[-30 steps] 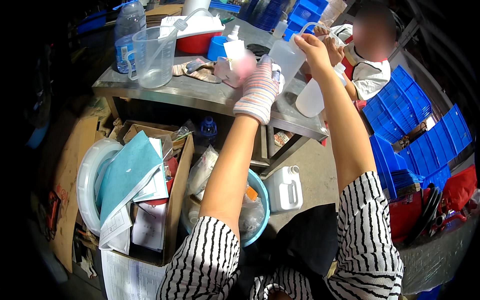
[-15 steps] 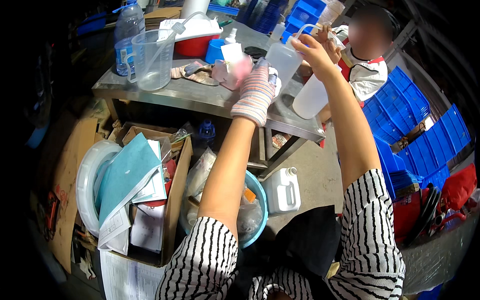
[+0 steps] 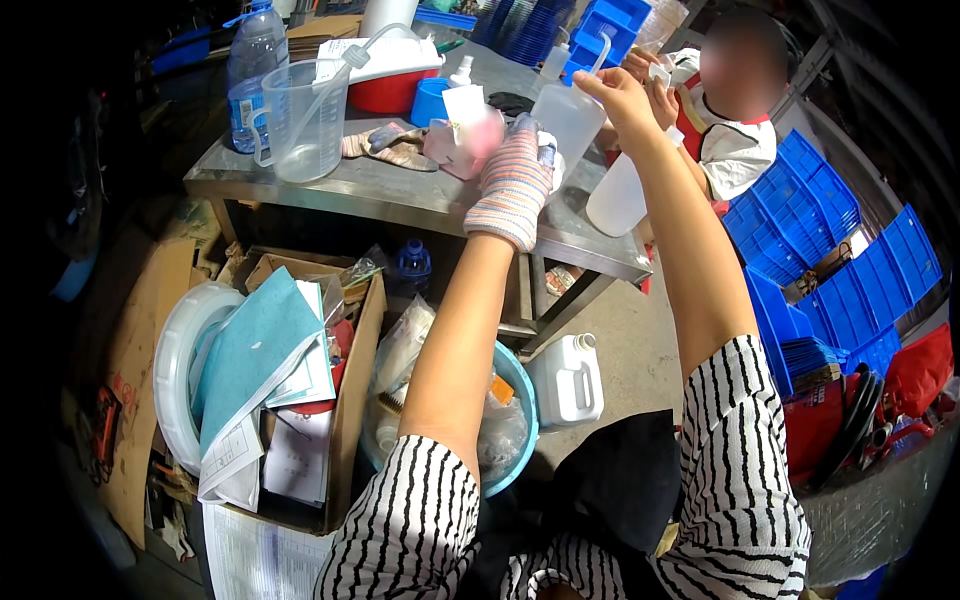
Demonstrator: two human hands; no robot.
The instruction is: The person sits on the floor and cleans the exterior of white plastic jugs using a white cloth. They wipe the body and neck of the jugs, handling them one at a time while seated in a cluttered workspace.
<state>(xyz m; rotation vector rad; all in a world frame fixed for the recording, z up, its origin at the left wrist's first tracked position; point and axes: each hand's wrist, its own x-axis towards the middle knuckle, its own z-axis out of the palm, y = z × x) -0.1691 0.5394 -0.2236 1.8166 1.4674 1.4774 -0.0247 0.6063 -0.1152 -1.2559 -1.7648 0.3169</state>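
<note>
A translucent squeeze bottle (image 3: 566, 122) with a thin bent spout (image 3: 603, 52) stands tilted at the right part of the metal table. My left hand (image 3: 513, 185), in a striped knit glove, is closed around its lower side; the gloved fingers partly hide behind the bottle. At the top, the bare fingers of my right hand (image 3: 625, 105) are closed on the cap, which they mostly cover. Just right of it, a second whitish bottle (image 3: 617, 197) stands by the table's edge, partly behind my right forearm. Left of my glove lie a pink-and-white bundle (image 3: 468, 148) and another glove (image 3: 392, 146).
The metal table (image 3: 400, 205) also bears a measuring jug (image 3: 308, 125), a water bottle (image 3: 256, 75), a red container (image 3: 385, 95) and a blue cup (image 3: 430, 102). A co-worker (image 3: 735, 150) is opposite, hands raised. Below are a cardboard box (image 3: 355, 400), blue tub (image 3: 528, 400) and white canister (image 3: 565, 380).
My right hand has turned on the cap, and the spout has swung from pointing right to a more upright look. My left hand keeps its place on the bottle.
</note>
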